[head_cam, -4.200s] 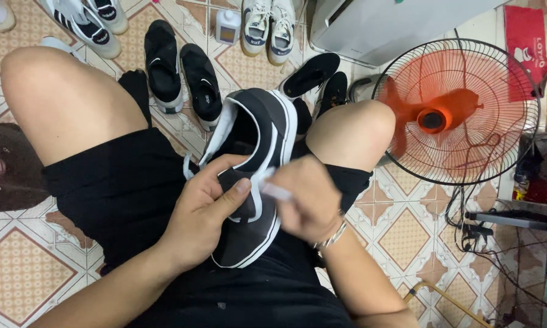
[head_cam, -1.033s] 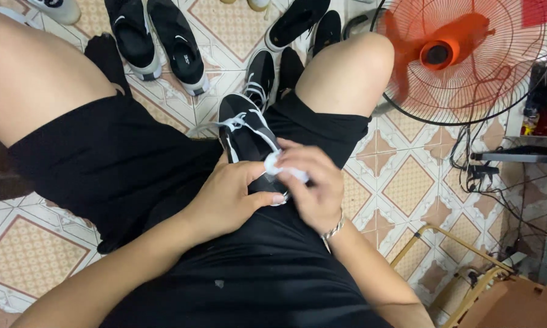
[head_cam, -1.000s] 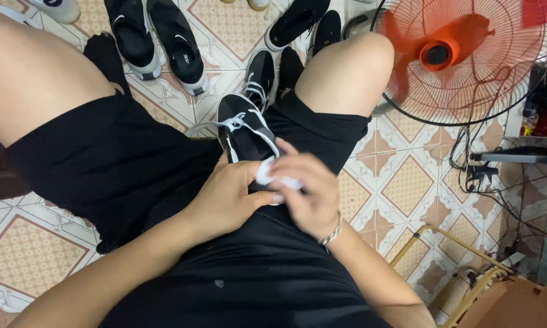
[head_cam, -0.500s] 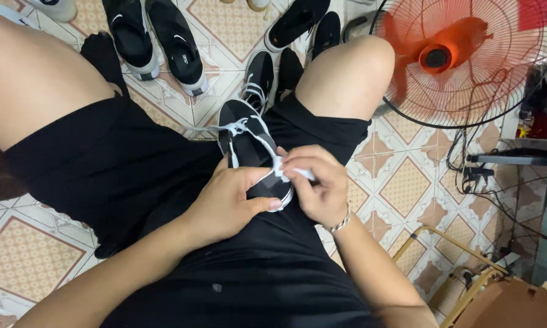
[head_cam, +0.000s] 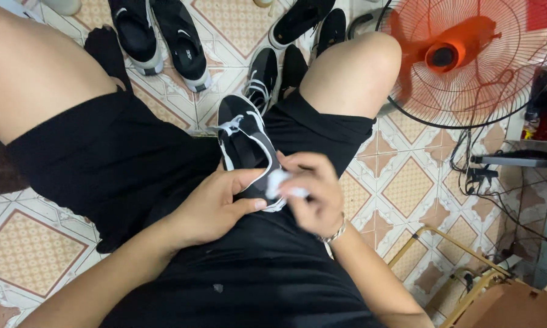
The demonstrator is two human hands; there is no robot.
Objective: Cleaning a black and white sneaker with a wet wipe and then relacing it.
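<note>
A black sneaker with white trim and white laces [head_cam: 244,141] rests on my lap, toe pointing away from me. My left hand [head_cam: 215,203] grips its heel end from the left side. My right hand [head_cam: 313,194] presses a small white wad, a cloth or tissue [head_cam: 280,184], against the shoe's heel rim; the wad is blurred. A bracelet circles my right wrist. I sit in black shorts with both knees spread.
Several black shoes lie on the patterned tile floor ahead: a pair [head_cam: 164,36] at upper left, another pair [head_cam: 310,21] near my right knee, one more [head_cam: 262,76] just past the held shoe. An orange floor fan [head_cam: 461,61] stands at right, with cables and a yellow metal frame [head_cam: 443,267].
The shoe has been turned in my lap over the past seconds. My right hand shifted along the heel with the white wad; my left hand kept its grip.
</note>
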